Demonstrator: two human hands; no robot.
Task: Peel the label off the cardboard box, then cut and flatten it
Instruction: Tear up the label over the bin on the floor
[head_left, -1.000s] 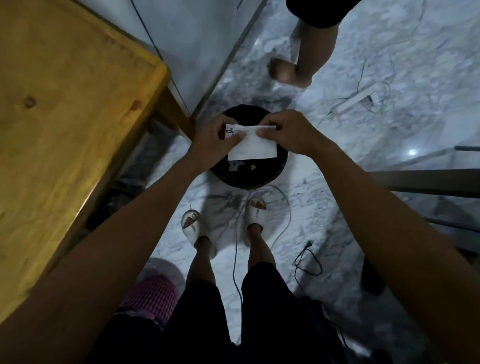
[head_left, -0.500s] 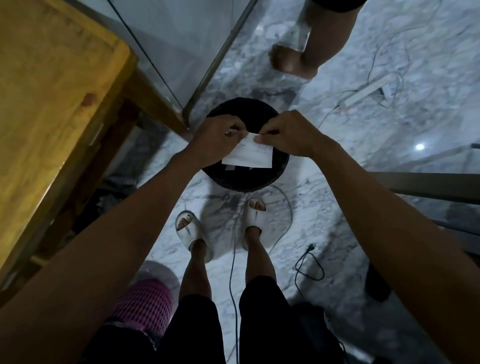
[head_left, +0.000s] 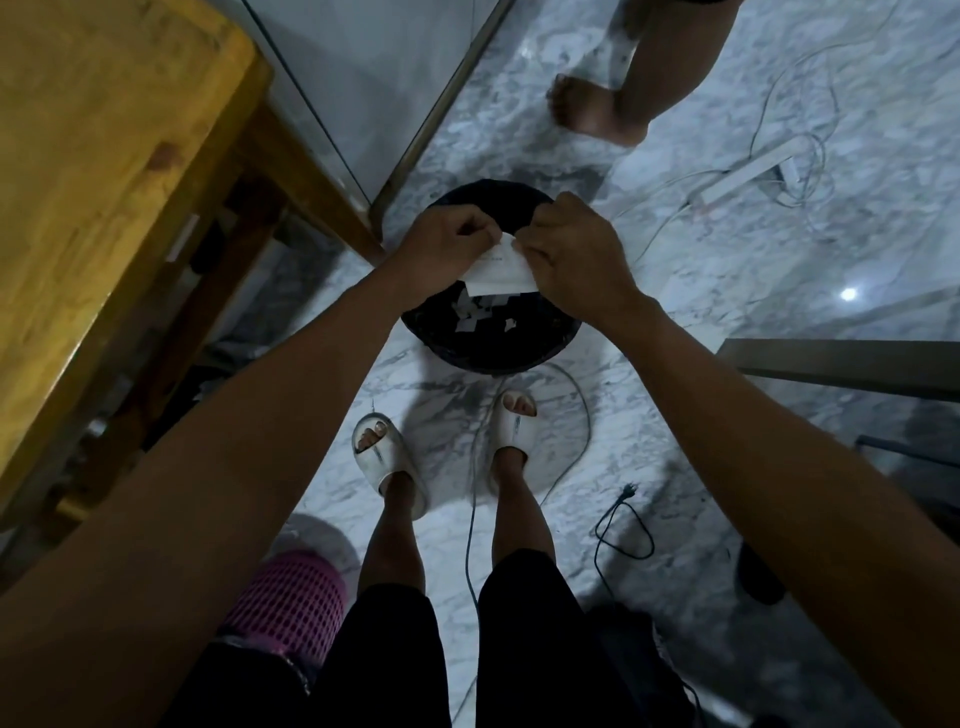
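A white paper label (head_left: 500, 270) hangs between both hands, above a round black bin (head_left: 491, 343) on the marble floor. My left hand (head_left: 448, 244) pinches its upper left edge. My right hand (head_left: 576, 254) pinches the upper right edge, fingers curled over it. The label looks creased or folded at the top where the fingertips meet. Several pale paper scraps (head_left: 475, 312) lie inside the bin. No cardboard box is in view.
A yellow wooden table (head_left: 104, 171) fills the left side. My feet in white slippers (head_left: 387, 462) stand behind the bin among cables (head_left: 618, 525). Another person's bare foot (head_left: 587, 109) stands beyond the bin. A power strip (head_left: 748, 174) lies at right, a pink mesh object (head_left: 288, 603) below.
The label was held flat and wide between the hands; now the hands have come together and the paper is folded or crumpled smaller. The camera view has shifted slightly.
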